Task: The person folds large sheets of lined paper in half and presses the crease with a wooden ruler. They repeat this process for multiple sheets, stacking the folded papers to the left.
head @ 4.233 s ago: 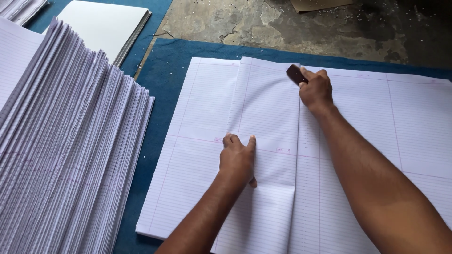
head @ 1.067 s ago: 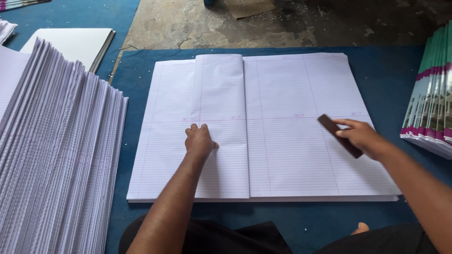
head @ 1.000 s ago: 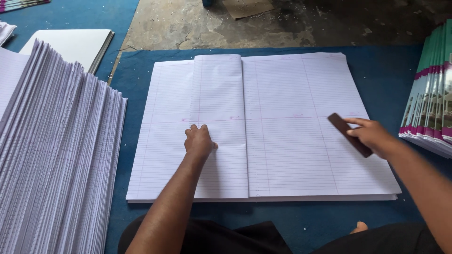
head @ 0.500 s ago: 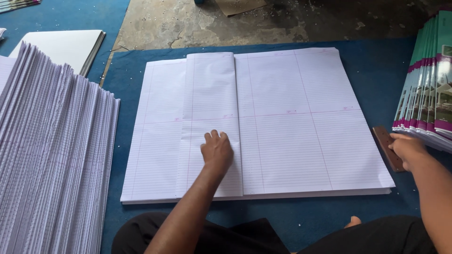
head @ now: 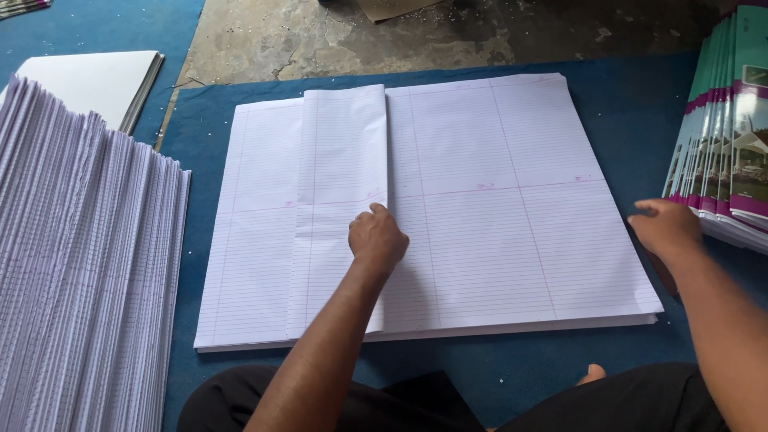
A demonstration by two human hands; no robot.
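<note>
Rightward my right hand has swung, open beside the cover stack; my left hand, grip flat and empty, pins the folded sheet centre-left. Best to press firmly along the crease.

Middle: big paper sheets lie on the mat, a folded sheet on top.
Left: tall paper pile.
Far left: flat pad.
Right: book stack.
</note>
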